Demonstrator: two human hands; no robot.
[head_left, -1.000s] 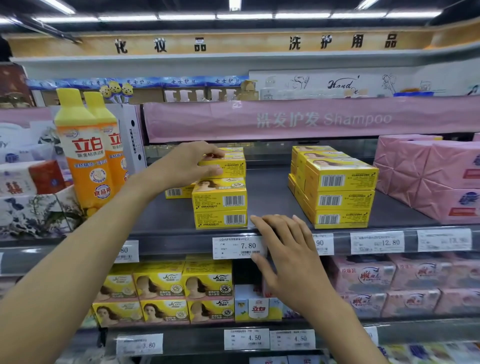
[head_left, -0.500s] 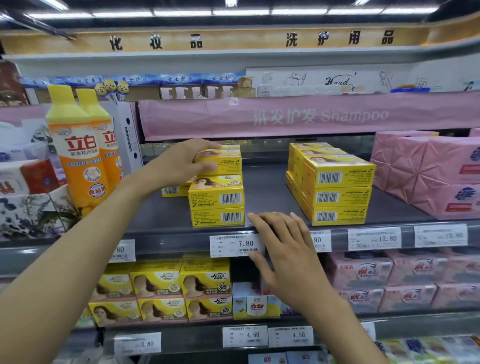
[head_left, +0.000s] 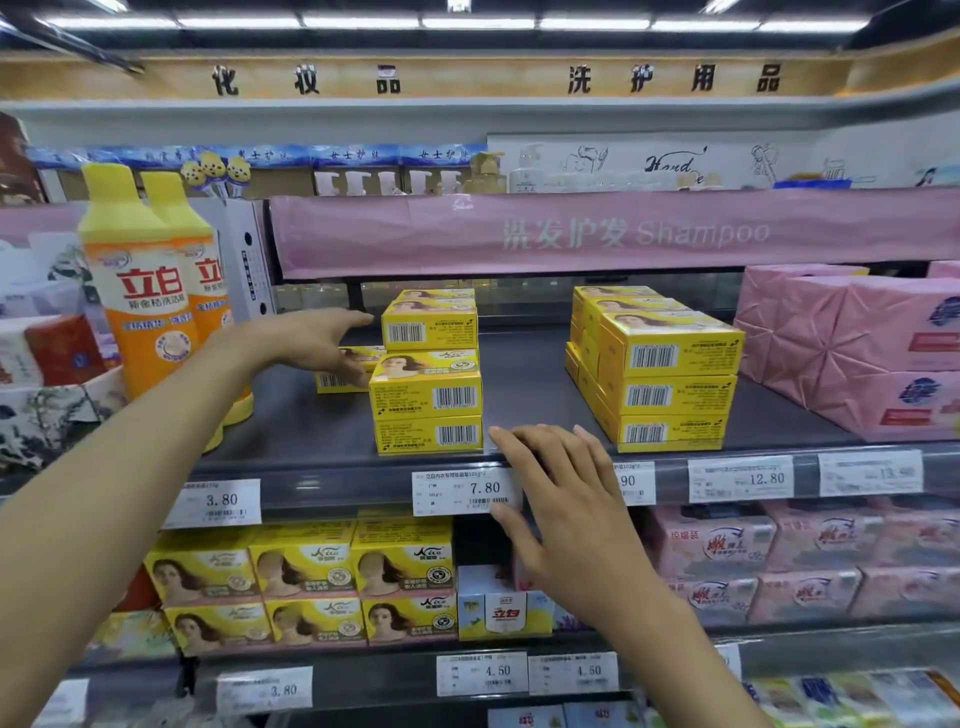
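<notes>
Reaching in over the shelf (head_left: 530, 384) with the left hand (head_left: 317, 345), spread wide and gripping nothing, just beside the left face of the top yellow soap box (head_left: 430, 328) and in front of a lone yellow box (head_left: 332, 382) lying low behind the thumb. Resting the right hand (head_left: 566, 499) flat and relaxed on the shelf's front lip, next to the 7.80 price tag (head_left: 465, 491), likewise holding nothing. Found toward the left of the shelf, that top box, crowning the pile just behind a front stack (head_left: 427, 415) of two more like it, barcodes facing out. Well apart to the right, a second yellow stack (head_left: 670, 384), then pink wrapped packs (head_left: 857, 353); off to the left, orange detergent bottles (head_left: 140, 291). Judging by the printed carton: probably light for its size, stiff along the edges, a little giving in the middle of the broad faces, smooth and slightly slick. Best taken across the two short ends near the corners, thumb on one side and fingers on the other, rather than squeezed on the flat panels. Worth lifting straight up before drawing out, being only loosely piled and likely to drag or topple the boxes beneath. Hardly fragile, though apt to dent at a corner if dropped.
</notes>
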